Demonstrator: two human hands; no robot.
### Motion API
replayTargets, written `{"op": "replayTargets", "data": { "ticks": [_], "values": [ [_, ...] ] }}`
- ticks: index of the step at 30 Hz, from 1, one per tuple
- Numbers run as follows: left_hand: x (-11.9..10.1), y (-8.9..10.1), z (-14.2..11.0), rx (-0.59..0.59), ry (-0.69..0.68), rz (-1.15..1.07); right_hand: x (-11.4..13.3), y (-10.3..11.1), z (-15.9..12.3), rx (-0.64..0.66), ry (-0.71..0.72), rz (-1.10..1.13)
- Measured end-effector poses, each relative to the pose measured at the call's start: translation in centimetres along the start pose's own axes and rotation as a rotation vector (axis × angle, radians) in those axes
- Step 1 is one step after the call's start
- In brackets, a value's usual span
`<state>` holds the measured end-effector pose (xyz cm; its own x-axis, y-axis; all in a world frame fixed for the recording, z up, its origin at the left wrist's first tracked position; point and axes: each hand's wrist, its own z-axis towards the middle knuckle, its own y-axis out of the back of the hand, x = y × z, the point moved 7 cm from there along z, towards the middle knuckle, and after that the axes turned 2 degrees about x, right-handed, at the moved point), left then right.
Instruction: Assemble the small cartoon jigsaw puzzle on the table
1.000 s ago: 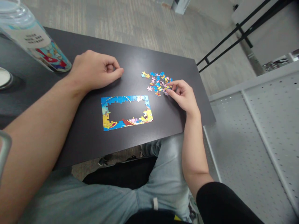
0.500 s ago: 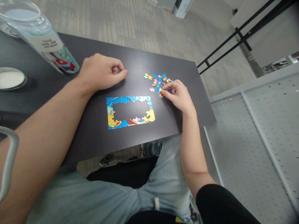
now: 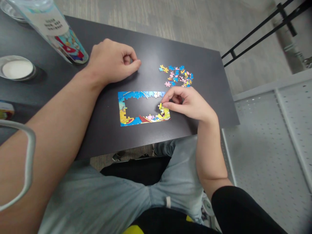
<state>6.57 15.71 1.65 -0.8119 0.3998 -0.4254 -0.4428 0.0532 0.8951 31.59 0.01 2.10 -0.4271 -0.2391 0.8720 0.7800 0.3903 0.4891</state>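
A jigsaw puzzle border (image 3: 130,121) lies on the dark table, its pieces joined in a rectangle around an open middle. My right hand (image 3: 188,102) pinches a small yellow puzzle piece (image 3: 160,106) over the border's right side, and its fingers cover the upper right corner. Whether the piece touches the border I cannot tell. Beyond that hand is a heap of loose puzzle pieces (image 3: 176,76) in blue, pink and yellow. My left hand (image 3: 115,61) rests on the table behind the border, fingers curled in and thumb against the forefinger, with nothing visible in them.
A tall clear container with a printed cartoon picture (image 3: 65,40) stands left of my left hand. Nearer on the left is a round clear container with a white top (image 3: 18,69). The dark table (image 3: 146,139) ends at the right beside a grey perforated panel (image 3: 263,146).
My right hand has moved from the loose pieces to the border's right side, bringing a yellow puzzle piece. My left hand stays resting on the table. The camera view has shifted.
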Motion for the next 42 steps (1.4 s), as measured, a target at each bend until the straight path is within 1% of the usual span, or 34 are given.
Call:
{"op": "replayTargets", "data": {
  "ticks": [3,6,13,17,22,24,25,27,29,31,33,35,38,42],
  "values": [
    [-0.2,0.0,-0.1,0.029,-0.005,-0.004,0.6,-1.2,0.2,0.109,0.029,0.0],
    [-0.5,0.2,-0.2,0.039,-0.005,-0.009,0.2,-1.6,0.4,0.14,0.016,-0.002],
    [-0.6,0.3,-0.2,0.033,0.002,-0.024,-0.2,-1.5,0.5,0.13,0.018,-0.027],
    [-0.6,0.2,-0.2,0.055,-0.007,-0.003,-0.2,-1.2,0.6,0.088,0.037,-0.058],
    [-0.7,0.3,-0.3,0.045,-0.002,-0.014,-0.1,-1.2,0.6,0.057,0.058,-0.038],
    [-0.7,0.3,-0.3,0.041,-0.005,-0.013,-0.1,-0.4,0.3,-0.002,0.075,-0.017],
    [-0.6,0.3,-0.3,0.039,-0.007,-0.012,-0.2,0.4,0.1,-0.059,0.082,-0.024],
    [-0.5,0.2,-0.3,0.032,-0.007,-0.008,-0.9,2.8,-0.5,-0.211,0.071,-0.084],
    [-0.3,0.1,-0.2,0.032,0.001,-0.007,-1.8,5.8,-1.2,-0.366,0.038,-0.164],
    [-0.1,0.0,-0.1,0.029,0.011,-0.003,-2.7,8.3,-1.6,-0.47,0.0,-0.242],
    [0.0,0.1,-0.2,0.015,0.021,0.008,-3.3,9.7,-1.6,-0.481,-0.045,-0.313],
    [0.1,0.2,-0.2,0.01,0.027,0.025,-3.7,9.9,-1.3,-0.432,-0.104,-0.354],
    [0.2,0.2,-0.4,0.022,0.03,0.044,-3.9,8.8,-0.8,-0.348,-0.161,-0.349],
    [0.5,0.1,-0.4,0.038,0.04,0.063,-3.9,7.2,-0.3,-0.251,-0.137,-0.367]
  ]
}}
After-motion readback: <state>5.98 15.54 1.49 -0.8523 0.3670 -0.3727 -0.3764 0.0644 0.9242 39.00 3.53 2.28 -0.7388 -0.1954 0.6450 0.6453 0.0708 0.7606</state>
